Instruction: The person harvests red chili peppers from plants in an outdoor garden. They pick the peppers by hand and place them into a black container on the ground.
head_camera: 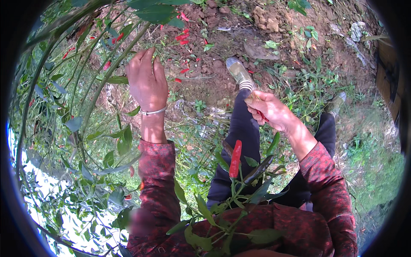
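My left hand [147,77], with a bangle on the wrist, is beside a thick green pepper-plant stem [110,70]. Its thumb and fingers are drawn together. A sliver of yellow-green shows between them, but I cannot make out what it is. My right hand [269,109] is in front of my dark trouser leg, fingers curled around red chili peppers [263,116] that mostly hide in the palm. Below it, close to my body, a branch bears an upright red chili [236,159], a dark chili [258,169] and a green chili [273,144].
Leafy pepper plants [123,141] crowd the left side. Several red chilies [182,37] hang or lie over the brown soil [221,45] ahead. My shoe [239,71] stands on the soil among weeds. A brown object [388,77] is at the right edge.
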`<state>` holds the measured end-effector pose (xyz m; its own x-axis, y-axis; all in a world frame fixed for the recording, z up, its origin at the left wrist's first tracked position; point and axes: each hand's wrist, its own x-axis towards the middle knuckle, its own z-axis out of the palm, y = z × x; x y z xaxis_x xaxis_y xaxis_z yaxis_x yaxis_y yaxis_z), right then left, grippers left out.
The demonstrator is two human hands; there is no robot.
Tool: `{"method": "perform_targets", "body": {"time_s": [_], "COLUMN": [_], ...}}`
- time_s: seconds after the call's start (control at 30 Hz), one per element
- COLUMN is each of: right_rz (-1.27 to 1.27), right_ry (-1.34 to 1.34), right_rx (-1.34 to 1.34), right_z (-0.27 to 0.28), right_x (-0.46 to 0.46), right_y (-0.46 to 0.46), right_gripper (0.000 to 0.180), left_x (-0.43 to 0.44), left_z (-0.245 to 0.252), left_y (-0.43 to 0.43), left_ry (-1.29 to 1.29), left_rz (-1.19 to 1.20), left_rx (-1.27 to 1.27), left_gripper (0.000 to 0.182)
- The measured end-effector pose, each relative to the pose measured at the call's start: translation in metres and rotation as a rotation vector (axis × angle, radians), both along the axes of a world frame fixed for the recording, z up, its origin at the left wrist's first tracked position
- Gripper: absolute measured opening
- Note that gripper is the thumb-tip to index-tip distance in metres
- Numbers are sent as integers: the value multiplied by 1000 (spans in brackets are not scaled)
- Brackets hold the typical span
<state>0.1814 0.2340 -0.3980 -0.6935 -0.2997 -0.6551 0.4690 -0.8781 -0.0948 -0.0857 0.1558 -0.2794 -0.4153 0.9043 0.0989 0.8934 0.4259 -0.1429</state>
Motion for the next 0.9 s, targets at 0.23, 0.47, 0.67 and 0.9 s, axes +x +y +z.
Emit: {"method": "perform_targets", "body": {"time_s": [0.23, 0.47, 0.67, 0.9], "right_rz": [17, 14, -16, 38], "right_ry": [-45, -97, -25, 67], "right_rx": [5, 79, 101, 662], "right_z": [2, 1, -2, 6], "right_x": [11, 14, 12, -29], "right_y": [10, 19, 24, 37], "right_gripper": [10, 11, 11, 13], "left_x": [-35, -38, -27, -9], "left_z": [-43, -45, -36, -18], "left_y": [-36, -49, -40, -24], "left_ry": [14, -41, -410, -837], "left_rz": [257, 322, 359, 470], "left_rx": [-402, -697, -686, -455], "left_gripper": [29, 28, 29, 19]}}
